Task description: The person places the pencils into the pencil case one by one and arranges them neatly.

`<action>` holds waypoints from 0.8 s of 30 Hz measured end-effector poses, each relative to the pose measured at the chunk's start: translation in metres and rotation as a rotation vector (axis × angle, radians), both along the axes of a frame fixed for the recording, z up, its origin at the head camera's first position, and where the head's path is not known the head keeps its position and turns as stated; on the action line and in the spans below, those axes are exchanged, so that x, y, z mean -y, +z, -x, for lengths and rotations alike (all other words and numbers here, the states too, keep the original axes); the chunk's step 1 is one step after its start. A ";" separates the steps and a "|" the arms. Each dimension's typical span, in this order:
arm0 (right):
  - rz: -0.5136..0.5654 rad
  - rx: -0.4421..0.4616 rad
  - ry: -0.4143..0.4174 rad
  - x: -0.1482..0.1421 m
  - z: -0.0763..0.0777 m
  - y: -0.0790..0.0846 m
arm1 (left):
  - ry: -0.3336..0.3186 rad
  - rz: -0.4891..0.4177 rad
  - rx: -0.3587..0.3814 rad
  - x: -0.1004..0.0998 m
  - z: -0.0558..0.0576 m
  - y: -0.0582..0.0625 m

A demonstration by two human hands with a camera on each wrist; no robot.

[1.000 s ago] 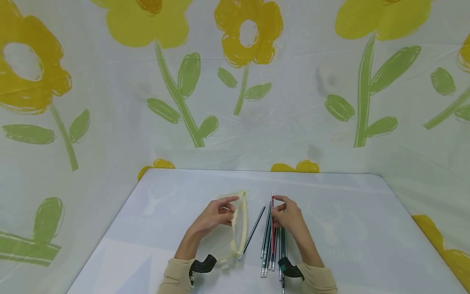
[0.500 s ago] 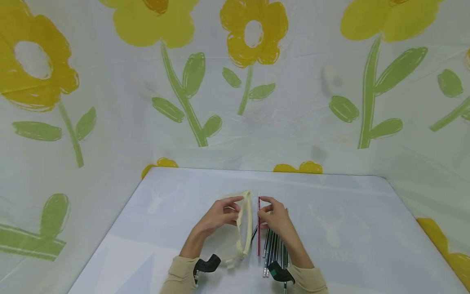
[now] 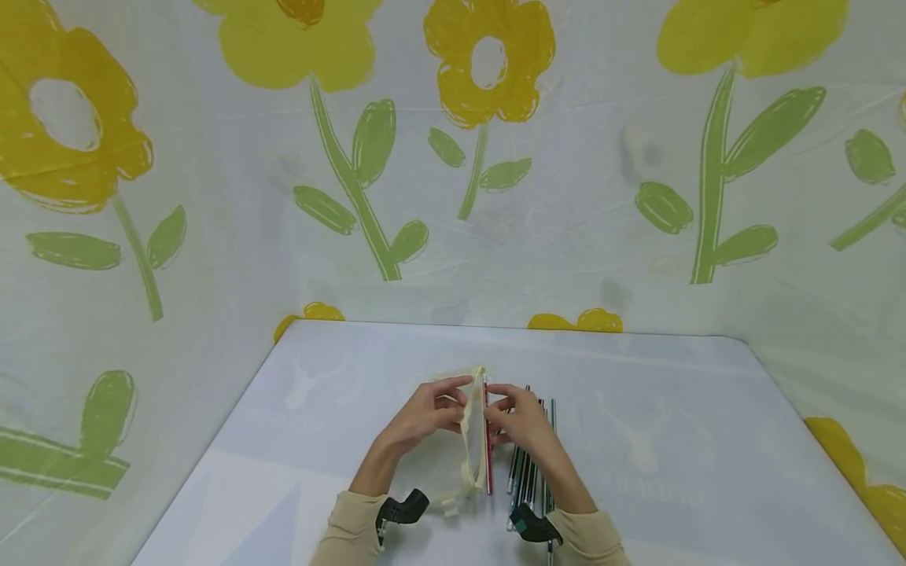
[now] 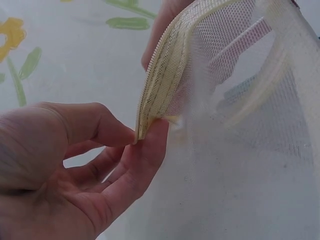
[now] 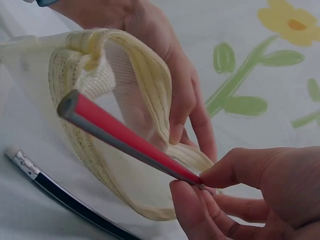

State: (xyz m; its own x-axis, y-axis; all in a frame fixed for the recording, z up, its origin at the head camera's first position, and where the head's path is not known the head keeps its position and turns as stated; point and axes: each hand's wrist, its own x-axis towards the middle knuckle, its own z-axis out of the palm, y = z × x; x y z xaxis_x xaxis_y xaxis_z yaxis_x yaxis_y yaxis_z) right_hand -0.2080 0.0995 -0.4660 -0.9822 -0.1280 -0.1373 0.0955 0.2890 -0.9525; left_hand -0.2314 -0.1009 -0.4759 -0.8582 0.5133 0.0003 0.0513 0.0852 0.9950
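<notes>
My left hand [image 3: 425, 410] pinches the zipped edge of a cream, see-through mesh zip pouch [image 4: 165, 80] between thumb and fingers. The pouch's mouth [image 5: 152, 95] gapes toward the right hand. My right hand [image 3: 522, 418] pinches a red and grey striped pencil [image 5: 127, 140] between thumb and fingertips. In the head view this pencil stands lengthwise along the pouch's opening, overlapping its right rim. Its blunt, flat end points at the right wrist camera, in front of the mouth. Below the pouch lies a dark pencil [image 5: 75, 202] with a white eraser and a silver band.
Several dark pencils [image 3: 524, 479] lie in a loose bunch on the white table [image 3: 679, 440], partly beneath the right hand and wrist. Black wrist cameras [image 3: 405, 507] sit on both forearms. A cloth wall [image 3: 566, 236] printed with yellow flowers stands behind the table and at its sides.
My right hand has carried the red pencil left from over the bunch of pencils to the pouch's mouth. The left hand still holds the pouch's edge, almost in place.
</notes>
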 end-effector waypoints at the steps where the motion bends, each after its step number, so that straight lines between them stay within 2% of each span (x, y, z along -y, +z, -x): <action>1: -0.009 0.000 -0.001 0.001 0.000 0.000 | -0.005 0.003 0.000 -0.001 0.000 0.000; 9: -0.061 -0.031 -0.046 0.002 0.001 -0.001 | -0.033 0.014 -0.006 -0.006 -0.003 0.001; 18: -0.050 -0.051 -0.064 0.004 0.000 -0.001 | -0.035 0.037 -0.016 -0.009 -0.005 0.002; 24: -0.005 -0.028 -0.061 0.003 0.000 -0.002 | -0.035 0.046 -0.023 -0.009 -0.005 0.002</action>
